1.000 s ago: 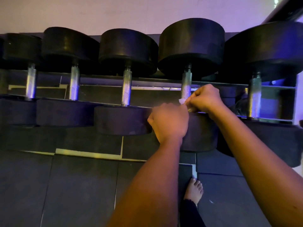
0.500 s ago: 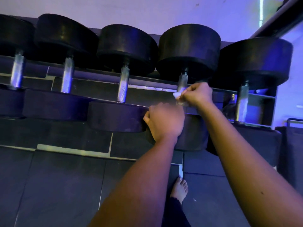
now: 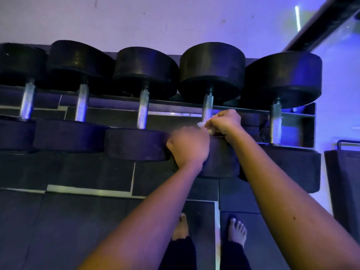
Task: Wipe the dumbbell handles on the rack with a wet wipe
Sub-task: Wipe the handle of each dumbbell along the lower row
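Hands fisted together: right hand (image 3: 224, 121) and left hand (image 3: 189, 146) both clamped on wet wipe (image 3: 201, 124) at handle (image 3: 207, 106).

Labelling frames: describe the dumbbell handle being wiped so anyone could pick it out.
Along the dark rack against the pale wall sit five black round-headed dumbbells with knurled steel handles. The handle being wiped is fourth from the left. Only it has both hands at its lower end, right hand and left hand pinching a white wet wipe.

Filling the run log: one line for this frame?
stage: wiping | right hand: wet wipe on fourth dumbbell handle | left hand: beside, near weight head
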